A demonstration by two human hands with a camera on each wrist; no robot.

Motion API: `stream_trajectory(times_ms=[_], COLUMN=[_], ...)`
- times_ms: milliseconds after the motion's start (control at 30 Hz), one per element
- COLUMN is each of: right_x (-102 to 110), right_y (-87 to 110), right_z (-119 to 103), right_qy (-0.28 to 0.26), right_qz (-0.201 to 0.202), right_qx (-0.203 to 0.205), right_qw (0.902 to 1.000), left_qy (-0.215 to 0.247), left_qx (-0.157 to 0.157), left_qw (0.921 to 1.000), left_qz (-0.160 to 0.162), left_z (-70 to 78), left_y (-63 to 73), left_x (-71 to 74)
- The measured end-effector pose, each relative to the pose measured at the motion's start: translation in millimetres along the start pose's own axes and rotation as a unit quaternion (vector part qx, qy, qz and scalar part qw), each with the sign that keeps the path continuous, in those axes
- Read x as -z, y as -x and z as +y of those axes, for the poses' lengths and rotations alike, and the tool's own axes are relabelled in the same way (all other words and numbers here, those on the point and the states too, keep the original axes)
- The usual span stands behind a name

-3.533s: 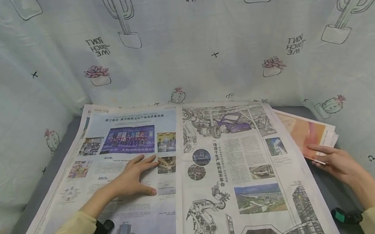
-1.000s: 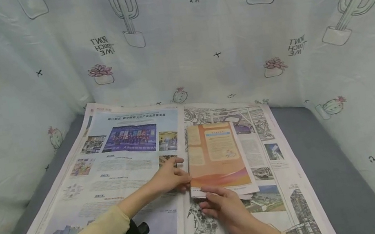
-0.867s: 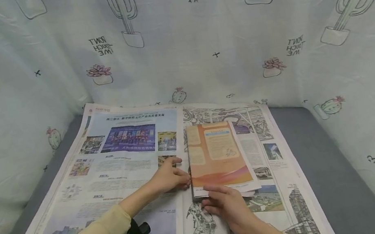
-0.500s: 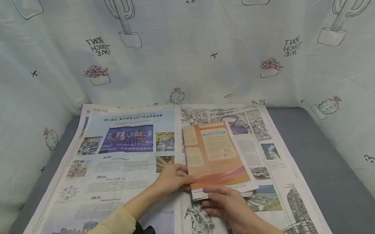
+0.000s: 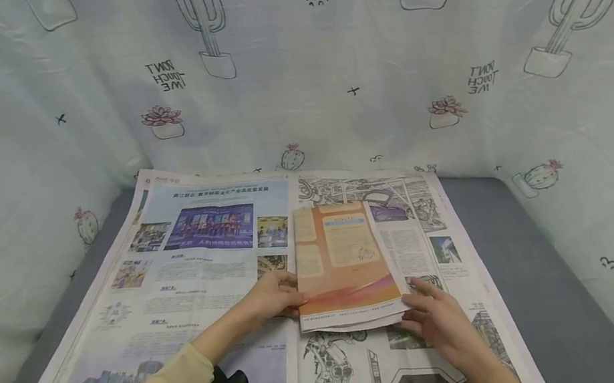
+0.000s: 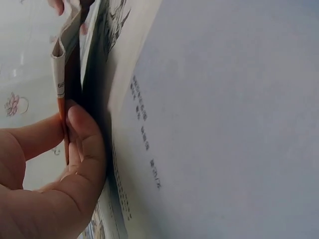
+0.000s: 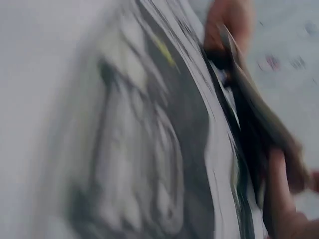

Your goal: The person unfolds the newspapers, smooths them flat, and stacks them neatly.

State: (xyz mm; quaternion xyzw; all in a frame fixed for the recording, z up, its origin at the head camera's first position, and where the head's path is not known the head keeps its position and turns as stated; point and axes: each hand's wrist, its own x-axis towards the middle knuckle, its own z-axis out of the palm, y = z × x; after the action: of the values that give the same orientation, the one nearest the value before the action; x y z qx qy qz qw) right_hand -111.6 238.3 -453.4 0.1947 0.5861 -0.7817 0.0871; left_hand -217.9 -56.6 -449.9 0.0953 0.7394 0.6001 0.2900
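A folded newspaper point(image 5: 344, 266) with an orange printed page on top is held just over the right half of a large spread newspaper point(image 5: 212, 282). At its left edge my left hand point(image 5: 271, 295) pinches it; the left wrist view shows the thumb and fingers of that hand point(image 6: 60, 169) on either side of the folded paper point(image 6: 62, 84). My right hand point(image 5: 441, 318) holds the lower right corner, fingers at the edge. In the blurred right wrist view, the right hand point(image 7: 284, 209) has the paper's edge point(image 7: 264, 109) between thumb and fingers.
Under the spread newspaper is a grey table top point(image 5: 514, 265), showing along the left and right sides. A pale curtain point(image 5: 287, 73) printed with cacti hangs behind and on both sides. Each wrist wears a camera, the left one black point(image 5: 229, 382).
The folded newspaper came from the right side of the table to the middle, then shifted slightly left. My right hand slid along its lower edge to the right corner; my left hand took its left edge.
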Motion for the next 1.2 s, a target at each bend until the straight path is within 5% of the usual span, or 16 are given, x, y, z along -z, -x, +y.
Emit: stream_trajectory(times_ms=[200,467,600,700,800,1033,1200], right_x=[15.5,23.4,24.6,24.5,25.1,27.5,27.2], right_y=[-8.8,-15.3,-16.0,-16.8,-16.5,-13.6,-12.2], right_z=[-5.4,-4.5,-4.4,-5.4,-7.1,-10.6,-10.7], right_qy=[0.028,0.049,0.048,0.043,0.037,0.036,0.06], right_qz=[-0.073,-0.083,-0.097,-0.099,-0.1,-0.121,-0.162], right_qx=[-0.024,-0.021,-0.02,-0.021,-0.023,-0.017,-0.003], right_qw=[0.9967,0.9951,0.9939,0.9939,0.994,0.9918,0.985], left_qy=[-0.011,-0.022,-0.095,-0.17,-0.19,-0.134,-0.133], left_qx=[-0.003,-0.024,-0.043,-0.055,-0.077,-0.118,-0.127], left_qw=[0.9999,0.9995,0.9929,0.9777,0.9694,0.9814,0.9815], left_qz=[-0.002,0.002,0.056,0.11,0.135,0.072,0.052], left_z=[-2.2,-2.6,2.9,12.8,23.2,37.4,33.9], left_y=[-0.9,-0.7,4.5,13.1,21.7,22.5,13.8], left_x=[0.4,-3.7,-11.0,-19.1,-28.1,-59.0,-89.7])
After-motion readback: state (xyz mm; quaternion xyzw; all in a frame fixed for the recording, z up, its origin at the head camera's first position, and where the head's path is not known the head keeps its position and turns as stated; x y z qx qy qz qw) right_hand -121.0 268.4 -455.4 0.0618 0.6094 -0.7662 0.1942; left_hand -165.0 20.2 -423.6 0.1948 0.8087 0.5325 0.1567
